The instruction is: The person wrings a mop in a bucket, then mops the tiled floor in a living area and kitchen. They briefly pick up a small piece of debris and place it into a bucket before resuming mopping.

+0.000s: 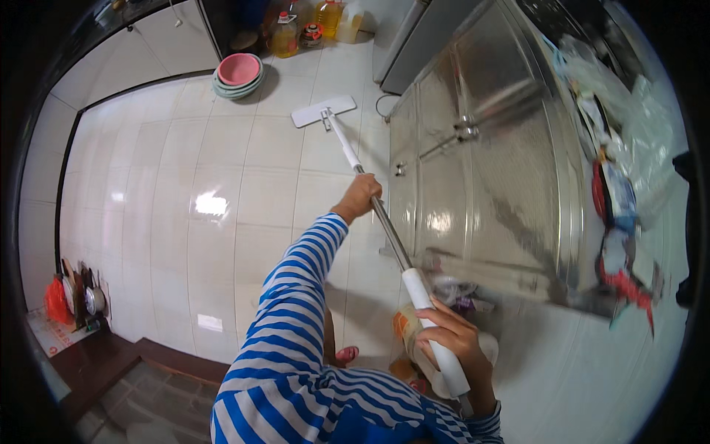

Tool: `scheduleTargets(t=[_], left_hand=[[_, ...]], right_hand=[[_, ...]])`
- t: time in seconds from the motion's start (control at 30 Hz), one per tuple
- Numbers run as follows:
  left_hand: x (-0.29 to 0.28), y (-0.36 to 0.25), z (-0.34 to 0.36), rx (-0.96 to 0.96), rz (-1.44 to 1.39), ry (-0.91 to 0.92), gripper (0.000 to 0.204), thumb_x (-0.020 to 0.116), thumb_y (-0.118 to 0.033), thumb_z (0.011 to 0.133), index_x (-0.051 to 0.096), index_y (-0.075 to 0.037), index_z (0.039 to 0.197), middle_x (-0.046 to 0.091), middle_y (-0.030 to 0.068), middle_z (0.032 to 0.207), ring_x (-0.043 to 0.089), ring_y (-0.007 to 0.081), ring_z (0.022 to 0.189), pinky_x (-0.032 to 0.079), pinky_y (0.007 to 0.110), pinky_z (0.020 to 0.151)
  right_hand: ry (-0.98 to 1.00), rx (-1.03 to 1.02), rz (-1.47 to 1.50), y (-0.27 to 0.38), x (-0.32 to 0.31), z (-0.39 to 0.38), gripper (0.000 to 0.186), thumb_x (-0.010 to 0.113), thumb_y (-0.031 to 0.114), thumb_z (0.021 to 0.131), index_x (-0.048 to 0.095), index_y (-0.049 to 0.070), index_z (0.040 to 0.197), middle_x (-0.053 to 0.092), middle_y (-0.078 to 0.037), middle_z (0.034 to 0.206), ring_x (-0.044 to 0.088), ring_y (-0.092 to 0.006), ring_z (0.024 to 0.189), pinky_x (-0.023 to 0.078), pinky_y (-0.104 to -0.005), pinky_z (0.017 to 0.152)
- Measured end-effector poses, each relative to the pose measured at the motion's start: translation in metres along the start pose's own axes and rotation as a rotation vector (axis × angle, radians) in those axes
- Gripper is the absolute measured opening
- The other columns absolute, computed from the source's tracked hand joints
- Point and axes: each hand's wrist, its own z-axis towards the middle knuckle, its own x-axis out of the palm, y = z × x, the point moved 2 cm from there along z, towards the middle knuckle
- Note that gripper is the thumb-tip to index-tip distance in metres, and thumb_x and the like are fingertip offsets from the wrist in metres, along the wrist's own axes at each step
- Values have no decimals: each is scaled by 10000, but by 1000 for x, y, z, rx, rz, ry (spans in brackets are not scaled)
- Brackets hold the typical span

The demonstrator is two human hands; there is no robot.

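Note:
A flat white mop head (306, 115) rests on the tiled floor, joined to a long white and steel pole (393, 240). My left hand (358, 194) is closed around the steel middle of the pole. My right hand (455, 340) grips the white handle (420, 292) at the near end. The mop head lies between stacked basins (239, 70) and the steel cabinet (488, 185). Both forearms are in blue-and-white striped sleeves.
Bottles (284, 37) line the back beside a grey appliance (410, 41). White cupboards (159, 44) run back left. Pots and a red bag (56, 300) sit at lower left near a dark ledge (174, 359). Plastic bags (640, 140) cover the right; clutter lies below the cabinet.

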Motion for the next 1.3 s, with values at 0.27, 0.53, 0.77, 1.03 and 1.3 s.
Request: scheduleTargets(t=[0.27, 0.53, 0.77, 1.03, 1.3], left_hand=[[119, -237, -99, -106, -16, -75, 296, 745, -178, 590, 464, -100, 540, 482, 81, 590, 494, 290, 655, 382, 387, 640], [168, -429, -175, -49, -137, 126, 287, 695, -210, 679, 473, -92, 541, 503, 88, 590, 508, 295, 635, 397, 381, 639], [146, -548, -217, -122, -407, 408, 109, 649, -155, 579, 569, -90, 618, 564, 105, 640, 549, 306, 676, 419, 399, 690], [115, -563, -236, -132, -365, 211, 116, 656, -140, 561, 579, -98, 637, 561, 87, 621, 560, 289, 661, 418, 388, 665], [145, -440, -255, -110, -197, 253, 273, 703, -103, 587, 439, -34, 571, 517, 149, 649, 493, 351, 637, 411, 424, 617]], right_hand=[[-60, 210, 37, 36, 13, -257, 122, 713, 19, 666, 607, 35, 725, 637, -117, 985, 573, -344, 1048, 448, -434, 935], [-203, 230, 83, 94, 13, -447, 224, 716, 217, 696, 572, 46, 681, 637, -156, 807, 651, -288, 767, 430, -512, 917], [-507, 202, 66, 171, -8, -539, 445, 619, 486, 784, 556, 68, 643, 602, -108, 583, 645, -244, 581, 527, -454, 780], [-506, 171, 99, 183, -11, -549, 222, 679, 226, 793, 545, 74, 701, 634, -142, 746, 661, -256, 793, 508, -490, 831], [-583, 245, 214, 126, 76, -544, 151, 644, 155, 770, 531, 56, 754, 615, -153, 735, 641, -251, 759, 470, -552, 847]])
